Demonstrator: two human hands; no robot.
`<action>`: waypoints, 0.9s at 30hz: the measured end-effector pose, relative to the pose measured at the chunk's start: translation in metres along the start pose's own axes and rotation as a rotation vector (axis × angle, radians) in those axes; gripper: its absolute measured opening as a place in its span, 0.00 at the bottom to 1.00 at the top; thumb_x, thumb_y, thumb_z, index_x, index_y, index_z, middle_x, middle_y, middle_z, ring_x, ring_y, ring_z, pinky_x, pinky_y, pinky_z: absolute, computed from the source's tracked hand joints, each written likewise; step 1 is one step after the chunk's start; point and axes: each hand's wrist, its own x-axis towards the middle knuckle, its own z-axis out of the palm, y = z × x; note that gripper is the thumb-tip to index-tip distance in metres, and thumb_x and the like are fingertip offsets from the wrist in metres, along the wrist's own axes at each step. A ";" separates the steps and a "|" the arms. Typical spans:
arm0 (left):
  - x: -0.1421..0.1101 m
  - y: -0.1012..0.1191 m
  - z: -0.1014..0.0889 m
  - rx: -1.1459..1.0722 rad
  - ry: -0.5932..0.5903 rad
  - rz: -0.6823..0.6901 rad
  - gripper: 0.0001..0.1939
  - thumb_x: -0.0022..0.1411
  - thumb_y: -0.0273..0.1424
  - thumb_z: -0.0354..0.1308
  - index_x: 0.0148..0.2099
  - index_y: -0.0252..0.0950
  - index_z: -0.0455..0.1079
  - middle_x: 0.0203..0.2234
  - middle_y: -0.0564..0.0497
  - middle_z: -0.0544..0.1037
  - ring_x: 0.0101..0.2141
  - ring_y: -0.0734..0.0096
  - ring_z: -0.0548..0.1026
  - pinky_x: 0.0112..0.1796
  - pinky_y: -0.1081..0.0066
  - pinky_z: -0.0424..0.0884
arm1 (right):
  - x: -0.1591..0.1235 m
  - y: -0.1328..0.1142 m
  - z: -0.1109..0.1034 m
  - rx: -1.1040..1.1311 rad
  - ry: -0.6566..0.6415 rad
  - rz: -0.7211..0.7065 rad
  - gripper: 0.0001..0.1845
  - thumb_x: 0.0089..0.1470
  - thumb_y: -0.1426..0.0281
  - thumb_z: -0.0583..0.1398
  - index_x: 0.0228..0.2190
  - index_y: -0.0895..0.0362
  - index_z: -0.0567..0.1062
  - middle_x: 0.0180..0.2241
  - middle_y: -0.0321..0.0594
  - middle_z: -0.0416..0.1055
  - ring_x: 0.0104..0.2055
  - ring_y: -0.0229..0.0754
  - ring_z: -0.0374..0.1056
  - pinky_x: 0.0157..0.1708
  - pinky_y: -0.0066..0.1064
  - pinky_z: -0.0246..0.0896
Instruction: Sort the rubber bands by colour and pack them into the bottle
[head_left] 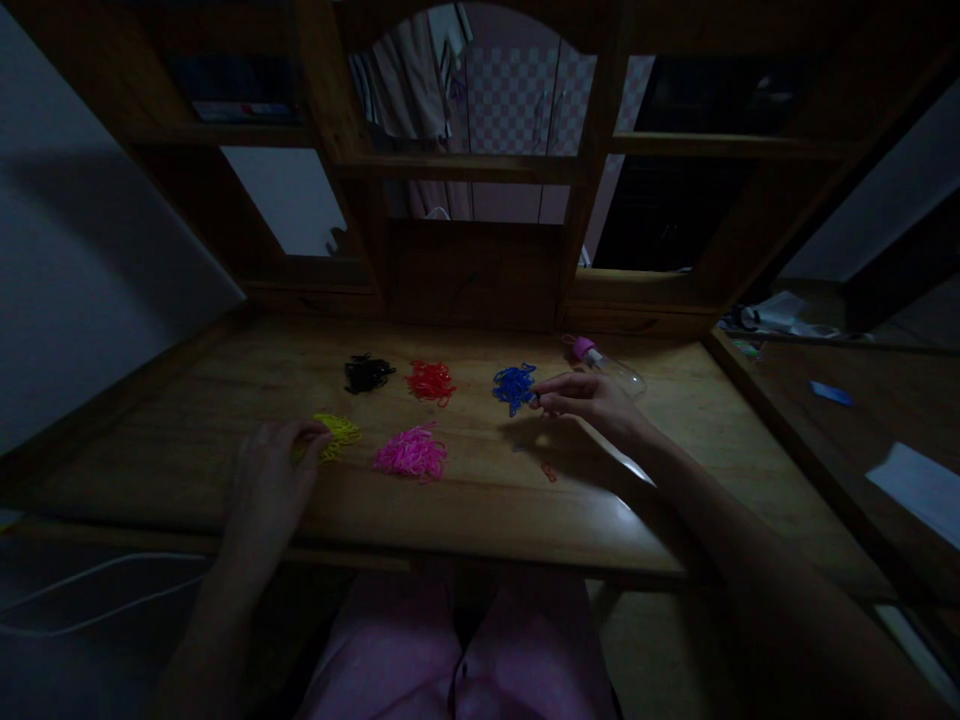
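My left hand [277, 470] is at the left edge of a pile of small yellow loops [339, 436]. Its thumb and fingers curl together around some of them, partly hiding the pile. My right hand [589, 402] pinches a small dark piece [535, 398] at its fingertips, beside a pile of blue loops [514, 386]. The dim light hides the piece's exact shape. Between the hands lie a pink pile [412, 454] and a red pile [430, 381] of similar loops, with a black pile [367, 373] farther left. A lone orange-red loop [549, 471] rests below my right hand.
Behind my right hand, a clear bottle [626, 376] with a purple cap [583, 348] lies on the wooden desk [465, 520]. A wooden shelf unit [472, 275] rises at the back. White paper [919, 490] is on the surface at right.
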 end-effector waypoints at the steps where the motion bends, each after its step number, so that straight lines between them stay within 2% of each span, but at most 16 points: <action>1: -0.001 0.004 -0.001 0.014 0.026 -0.009 0.12 0.61 0.38 0.57 0.43 0.37 0.72 0.39 0.47 0.75 0.43 0.56 0.72 0.48 0.59 0.69 | 0.000 0.000 0.000 0.012 -0.007 0.009 0.15 0.48 0.65 0.69 0.39 0.56 0.81 0.36 0.43 0.79 0.34 0.40 0.73 0.38 0.35 0.70; 4: -0.007 0.032 -0.013 -0.001 0.195 -0.034 0.13 0.60 0.38 0.59 0.45 0.39 0.73 0.40 0.48 0.71 0.43 0.56 0.71 0.47 0.58 0.71 | -0.001 -0.001 0.001 0.072 -0.026 0.015 0.18 0.48 0.67 0.69 0.43 0.55 0.79 0.36 0.43 0.79 0.36 0.42 0.75 0.41 0.37 0.71; 7: -0.014 0.081 -0.030 -0.159 0.296 -0.001 0.10 0.65 0.37 0.56 0.46 0.40 0.71 0.42 0.49 0.70 0.42 0.60 0.72 0.47 0.61 0.71 | -0.003 -0.006 0.005 0.102 -0.035 0.016 0.19 0.47 0.68 0.69 0.43 0.55 0.77 0.35 0.42 0.79 0.37 0.43 0.76 0.42 0.38 0.71; 9: -0.017 0.120 -0.035 -0.325 0.250 0.057 0.08 0.65 0.35 0.57 0.44 0.40 0.71 0.40 0.50 0.71 0.39 0.64 0.73 0.46 0.62 0.71 | -0.005 -0.010 0.008 0.088 -0.038 0.019 0.17 0.46 0.68 0.70 0.41 0.56 0.78 0.34 0.41 0.79 0.36 0.43 0.76 0.42 0.38 0.72; 12: -0.018 0.173 -0.026 -0.640 -0.039 0.148 0.09 0.63 0.36 0.60 0.45 0.39 0.71 0.39 0.51 0.75 0.36 0.68 0.75 0.41 0.67 0.73 | -0.007 -0.013 0.012 0.069 -0.080 0.018 0.17 0.46 0.68 0.70 0.40 0.56 0.77 0.32 0.40 0.79 0.34 0.43 0.77 0.41 0.38 0.72; 14: -0.018 0.198 -0.015 -0.805 -0.182 0.164 0.12 0.61 0.35 0.62 0.46 0.38 0.71 0.40 0.50 0.76 0.36 0.70 0.77 0.39 0.68 0.74 | -0.008 -0.013 0.013 0.077 -0.158 0.027 0.20 0.47 0.67 0.69 0.43 0.56 0.75 0.30 0.40 0.79 0.33 0.43 0.77 0.39 0.37 0.72; 16: -0.019 0.215 -0.006 -0.904 -0.275 0.175 0.12 0.61 0.33 0.63 0.47 0.38 0.71 0.39 0.51 0.77 0.35 0.70 0.77 0.38 0.70 0.75 | -0.009 -0.011 0.013 0.095 -0.252 0.045 0.23 0.47 0.67 0.70 0.45 0.56 0.73 0.29 0.39 0.79 0.32 0.42 0.77 0.37 0.35 0.72; 18: -0.023 0.225 0.000 -0.908 -0.310 0.213 0.08 0.61 0.31 0.63 0.44 0.39 0.73 0.37 0.52 0.78 0.36 0.70 0.77 0.39 0.69 0.74 | -0.009 -0.008 0.013 0.114 -0.309 0.054 0.23 0.47 0.66 0.70 0.43 0.56 0.70 0.29 0.38 0.79 0.30 0.42 0.77 0.34 0.33 0.71; 20: -0.026 0.228 0.001 -0.849 -0.283 0.254 0.02 0.62 0.30 0.61 0.38 0.39 0.74 0.35 0.52 0.78 0.37 0.68 0.77 0.41 0.68 0.73 | -0.009 -0.005 0.014 0.130 -0.325 0.045 0.21 0.48 0.66 0.70 0.41 0.55 0.69 0.29 0.37 0.79 0.29 0.41 0.76 0.33 0.32 0.70; 21: -0.027 0.227 0.001 -0.817 -0.256 0.266 0.02 0.63 0.30 0.61 0.36 0.39 0.75 0.34 0.52 0.78 0.38 0.68 0.76 0.41 0.68 0.72 | -0.009 -0.004 0.015 0.139 -0.327 0.039 0.21 0.48 0.66 0.70 0.40 0.55 0.68 0.28 0.37 0.79 0.29 0.41 0.76 0.33 0.32 0.70; 24: -0.019 0.214 -0.003 -0.752 -0.186 0.273 0.04 0.64 0.29 0.59 0.36 0.39 0.75 0.34 0.52 0.78 0.37 0.69 0.76 0.41 0.68 0.72 | -0.009 -0.001 0.017 0.160 -0.350 0.031 0.25 0.47 0.67 0.70 0.44 0.54 0.67 0.35 0.40 0.79 0.34 0.42 0.77 0.37 0.34 0.71; 27: 0.003 0.187 -0.015 -0.600 -0.087 0.207 0.04 0.64 0.30 0.60 0.37 0.37 0.75 0.33 0.53 0.79 0.36 0.69 0.77 0.41 0.68 0.73 | -0.006 0.001 0.016 0.151 -0.309 0.019 0.27 0.49 0.66 0.69 0.49 0.52 0.67 0.43 0.44 0.76 0.36 0.41 0.75 0.39 0.36 0.71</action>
